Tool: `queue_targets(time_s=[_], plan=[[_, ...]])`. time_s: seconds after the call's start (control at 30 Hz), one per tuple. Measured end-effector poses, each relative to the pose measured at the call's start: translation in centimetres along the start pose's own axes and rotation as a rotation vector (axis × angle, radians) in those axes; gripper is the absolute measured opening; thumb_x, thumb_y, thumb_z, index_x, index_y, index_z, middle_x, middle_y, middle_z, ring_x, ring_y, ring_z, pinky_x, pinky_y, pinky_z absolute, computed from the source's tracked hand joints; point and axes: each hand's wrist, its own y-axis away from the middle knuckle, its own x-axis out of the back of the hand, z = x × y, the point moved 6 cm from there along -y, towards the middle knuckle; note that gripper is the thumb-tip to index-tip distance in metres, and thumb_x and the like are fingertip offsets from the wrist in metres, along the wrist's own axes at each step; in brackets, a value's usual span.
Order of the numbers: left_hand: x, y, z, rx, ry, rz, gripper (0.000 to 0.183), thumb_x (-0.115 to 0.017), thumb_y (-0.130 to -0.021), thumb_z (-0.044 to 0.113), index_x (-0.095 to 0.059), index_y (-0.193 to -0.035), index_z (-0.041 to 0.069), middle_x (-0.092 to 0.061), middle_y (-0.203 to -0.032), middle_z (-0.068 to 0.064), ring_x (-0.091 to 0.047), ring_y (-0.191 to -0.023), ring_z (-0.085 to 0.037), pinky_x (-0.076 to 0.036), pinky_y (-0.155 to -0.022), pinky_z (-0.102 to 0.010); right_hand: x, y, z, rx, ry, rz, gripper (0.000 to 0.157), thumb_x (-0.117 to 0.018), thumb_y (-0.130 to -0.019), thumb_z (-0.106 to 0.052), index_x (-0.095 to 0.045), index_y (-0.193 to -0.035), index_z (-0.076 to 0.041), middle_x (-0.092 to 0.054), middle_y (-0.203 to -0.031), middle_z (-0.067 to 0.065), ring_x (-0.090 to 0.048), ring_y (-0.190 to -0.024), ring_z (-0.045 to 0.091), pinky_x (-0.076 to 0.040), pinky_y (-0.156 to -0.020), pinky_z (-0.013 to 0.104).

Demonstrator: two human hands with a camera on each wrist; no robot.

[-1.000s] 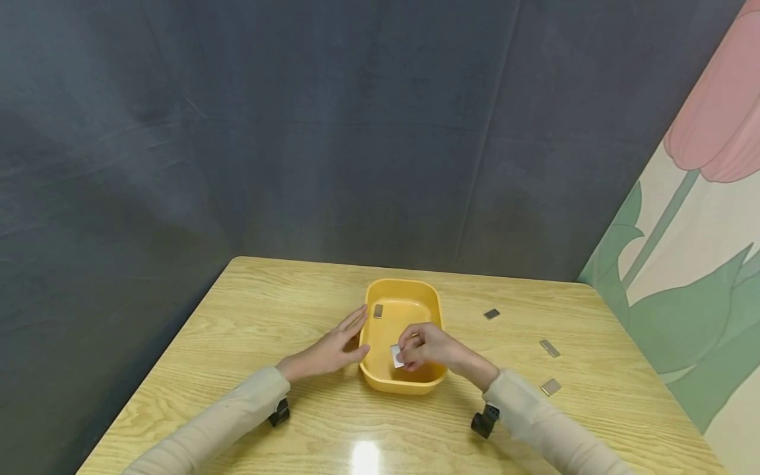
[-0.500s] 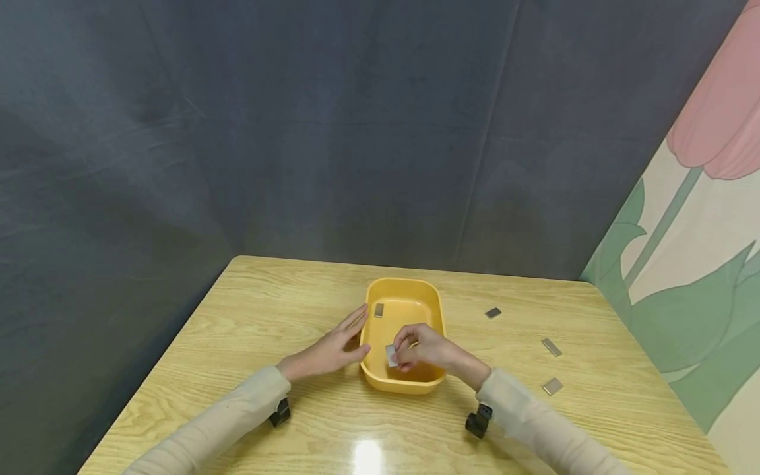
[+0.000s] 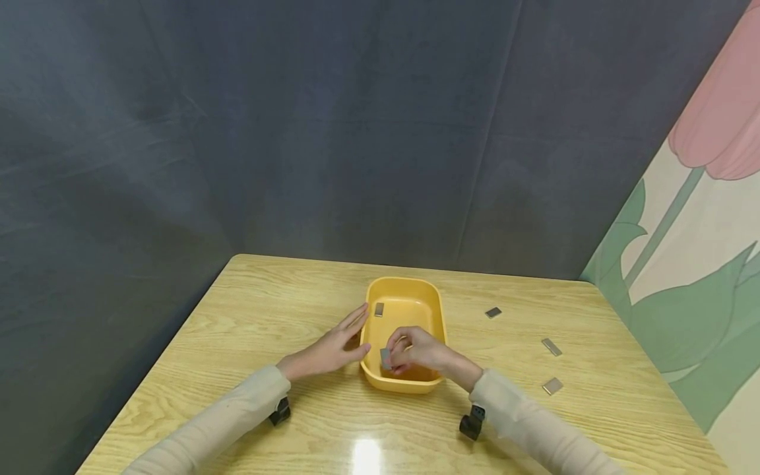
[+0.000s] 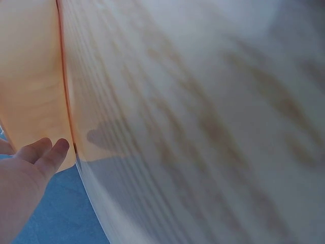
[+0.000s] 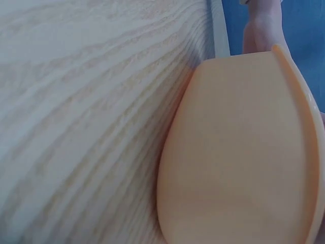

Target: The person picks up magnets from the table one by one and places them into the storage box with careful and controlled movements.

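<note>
At the bottom edge of my head view, two pale sleeves [image 3: 537,422] are running out of frame. Beyond them, the right hand [image 3: 420,351] is pinching a small grey piece [image 3: 385,358] inside the near half of the yellow tray [image 3: 402,384]. Its free edge is pointing left and its visible part is stretching near to far; fingertips are covering its right side, so I'm not telling its true long axis. The left hand [image 3: 329,353] is resting straight-fingered against the tray's left side, grasping nothing. (My right-wrist view is showing mostly outer tray wall, hiding the pinch; my left-wrist view is cutting off hand and tray.) Farther in, a second piece [image 3: 379,309] is lying lengthwise near to far. Behind everything, a dark curtain [image 3: 356,132] is hanging.
</note>
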Motion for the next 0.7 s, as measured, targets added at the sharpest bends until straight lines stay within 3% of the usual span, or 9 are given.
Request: queue_targets(time_s=[0.57,0.7], plan=[[-0.1,0.0,-0.3,0.022,0.009,-0.008,0.078,-0.05,-0.104,0.04,-0.01,-0.158,0.002,0.004,-0.166,-0.002,-0.02,-0.146,-0.029,-0.033,-0.111,-0.046,-0.9,-0.6,0.5,0.004,0.016,-0.028,0.018,-0.063,-0.092,0.004,-0.056,-0.102,0.016,-0.07,-0.084,0.027,-0.068,-0.065,0.018,-0.059,-0.067,0.035],[-0.1,0.0,-0.2,0.025,0.011,-0.006,0.077,-0.052,-0.104,0.038,-0.01,-0.158,0.003,0.004,-0.166,-0.001,-0.02,-0.146,-0.029,-0.033,-0.111,-0.046,-1.1,-0.7,0.6,-0.007,0.038,-0.021,0.017,-0.065,-0.09,0.004,-0.058,-0.1,0.015,-0.071,-0.082,0.023,-0.068,-0.065,0.016,-0.058,-0.066,0.032]])
